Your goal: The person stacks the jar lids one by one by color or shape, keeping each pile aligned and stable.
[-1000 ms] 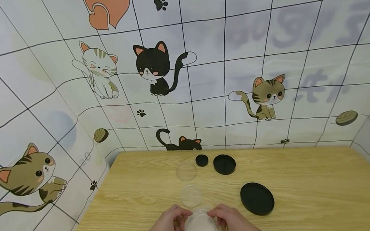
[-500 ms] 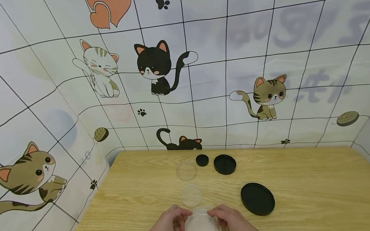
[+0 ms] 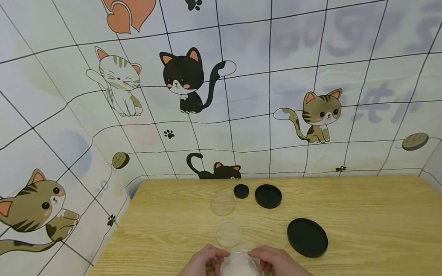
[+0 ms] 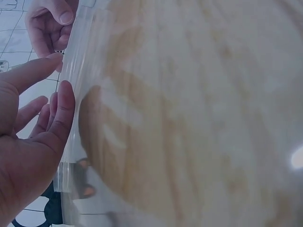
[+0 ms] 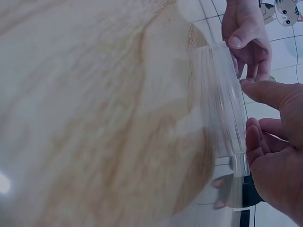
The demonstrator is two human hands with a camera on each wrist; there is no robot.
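Observation:
At the front edge of the head view, a stack of clear round dishes (image 3: 239, 271) stands on the table between both hands. My left hand (image 3: 203, 269) grips its left side with thumb and curled fingers. From the right, my right hand (image 3: 280, 266) grips the opposite side in the same way. The wrist views show the transparent rims of the stacked dishes (image 4: 78, 61) between the fingertips, layered one on another; a narrower clear piece (image 5: 240, 164) sits at one end. How many pieces are stacked I cannot tell.
Just beyond the hands lies a clear disc (image 3: 228, 234), with another clear disc (image 3: 222, 204) behind it. A small black round piece (image 3: 241, 191), a medium black dish (image 3: 268, 196) and a large black dish (image 3: 307, 237) lie on the wooden table (image 3: 385, 225). A cat-printed wall covering (image 3: 248, 93) encloses it.

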